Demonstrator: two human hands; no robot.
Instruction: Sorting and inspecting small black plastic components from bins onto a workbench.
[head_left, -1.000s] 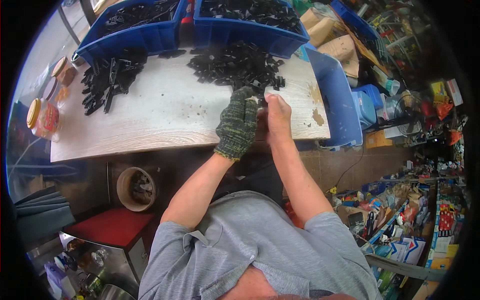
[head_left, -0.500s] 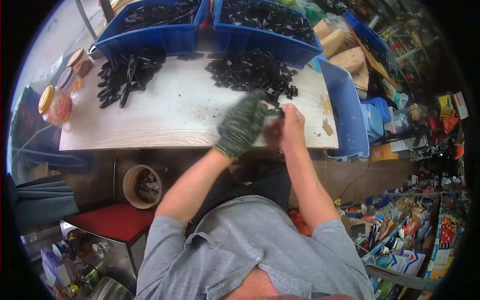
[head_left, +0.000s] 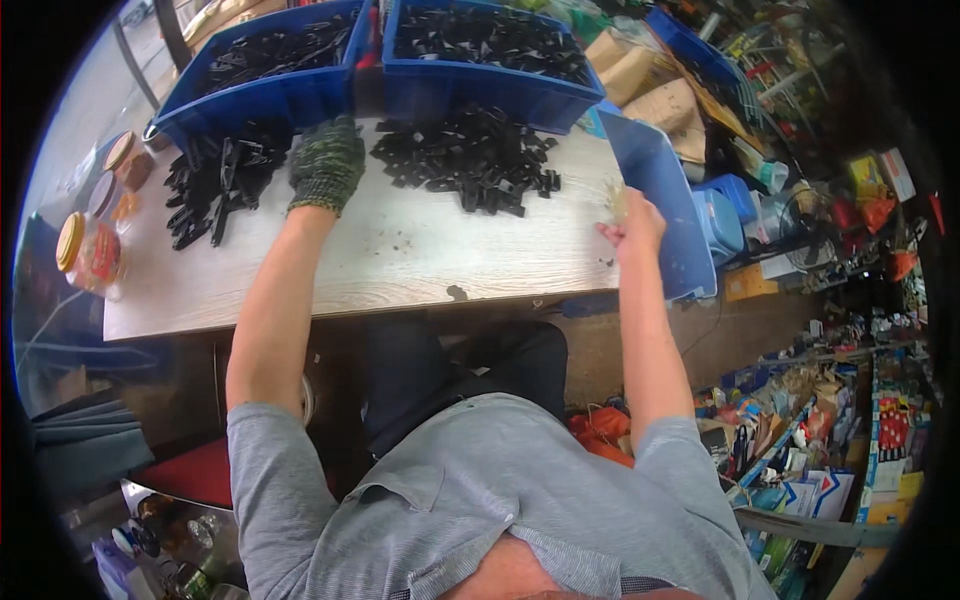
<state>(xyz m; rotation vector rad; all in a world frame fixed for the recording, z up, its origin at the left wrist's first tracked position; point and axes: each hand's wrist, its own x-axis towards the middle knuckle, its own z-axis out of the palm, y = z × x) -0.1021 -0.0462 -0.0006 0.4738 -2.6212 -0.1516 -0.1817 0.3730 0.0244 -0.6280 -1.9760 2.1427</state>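
My left hand (head_left: 325,165) between two part piles (head_left: 215,185) (head_left: 470,160) on bench (head_left: 400,265); two bins (head_left: 480,75) behind piles; my right hand (head_left: 630,225) at bench's right edge; jars (head_left: 90,245) far left.

One view only: the camera sits on your head and looks steeply down and forward over your own shoulders and grey shirt (head_left: 500,500). It faces the wooden bench (head_left: 400,260), which lies across the upper half of the frame, close enough that both of your forearms span from the lower part to the bench. The fisheye lens bends the bench edge and darkens the rim. Blue bins (head_left: 480,70) mark the far limit; cluttered shelving (head_left: 830,420) fills your right side. No second view overlaps.
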